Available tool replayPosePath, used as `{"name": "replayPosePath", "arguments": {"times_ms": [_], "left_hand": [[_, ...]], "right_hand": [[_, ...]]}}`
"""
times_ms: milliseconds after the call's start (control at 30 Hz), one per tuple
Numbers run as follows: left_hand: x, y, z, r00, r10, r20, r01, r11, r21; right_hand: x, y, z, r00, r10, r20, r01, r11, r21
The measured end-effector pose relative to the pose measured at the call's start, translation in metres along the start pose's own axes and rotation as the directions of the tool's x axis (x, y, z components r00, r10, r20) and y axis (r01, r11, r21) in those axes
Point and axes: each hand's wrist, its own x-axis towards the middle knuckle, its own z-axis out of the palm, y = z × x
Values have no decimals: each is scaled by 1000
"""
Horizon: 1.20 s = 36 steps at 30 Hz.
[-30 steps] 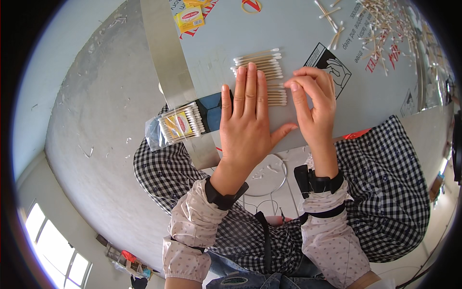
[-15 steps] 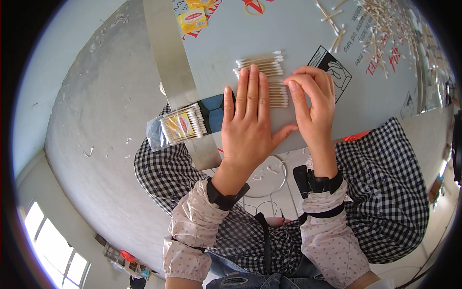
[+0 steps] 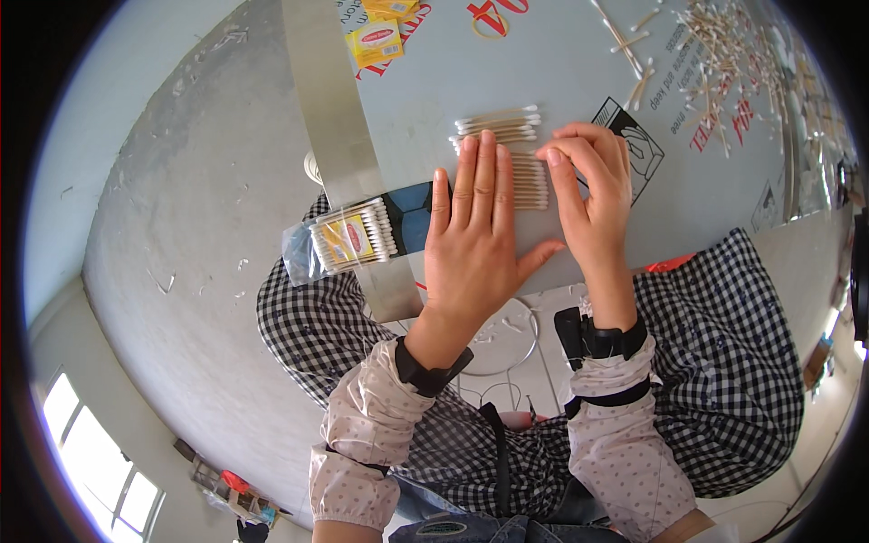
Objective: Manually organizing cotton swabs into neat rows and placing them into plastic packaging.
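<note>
My left hand lies flat with its fingers stretched out, covering the left part of a row of cotton swabs. The swabs lie side by side on the grey tabletop, and their white tips show past my fingers. At the row's right ends is my right hand, its fingers curled and thumb and forefinger brought together. Whether a swab is between them is hidden. Left of my left hand, a clear bag of cotton swabs with a yellow label sits at the table's left edge, by a dark blue patterned patch.
A loose heap of cotton swabs spreads over the far right, with a few strays beside it. Yellow printed cards and a rubber band lie at the far side. Below the table's near edge is a round metal-rimmed stool.
The view has shifted slightly, so the table and its things sit a little lower and further right. Both hands keep nearly the same pose over the swab row.
</note>
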Motion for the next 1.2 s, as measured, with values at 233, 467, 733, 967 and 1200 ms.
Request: {"name": "replayPosePath", "arguments": {"times_ms": [233,467,733,967,1200], "left_hand": [[0,-1,-1,1000,1,13,-1,1000,2],[-2,-2,-1,1000,-6,5,6,1000,-19],[-6,-3,-4,998,-1,-68,-5,996,-86],[-19,10,-7,993,-52,-105,41,994,-104],[-9,-6,-29,942,-132,-310,-8,912,-411]], "right_hand": [[2,-1,2,1000,14,-5,-14,999,34],[2,0,4,1000,10,14,-10,1000,23],[38,-10,15,994,-63,86,59,997,49],[48,-9,9,989,-115,91,116,993,-3],[-2,-26,5,998,56,-27,-54,995,81]]}}
